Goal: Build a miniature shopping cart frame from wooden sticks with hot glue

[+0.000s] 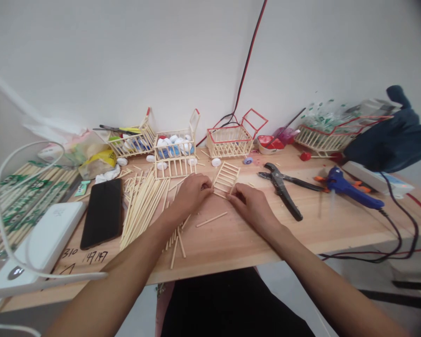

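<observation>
A small ladder-like panel of wooden sticks (pixel 226 177) lies on the wooden table (pixel 231 238). My left hand (pixel 191 193) pinches its near left corner with the fingers closed. My right hand (pixel 250 205) pinches its near right corner, fingers curled. A heap of loose wooden sticks (pixel 142 206) lies just left of my left hand, and a single stick (pixel 211 219) lies between my wrists.
Behind stand several stick baskets (pixel 174 150), some holding bottle caps, one red-rimmed (pixel 231 138). Black pliers (pixel 282 187) and a blue glue gun (pixel 351 189) lie to the right. A black phone (pixel 103 210), a white power bank (pixel 38 243) and packed sticks (pixel 17 196) are left.
</observation>
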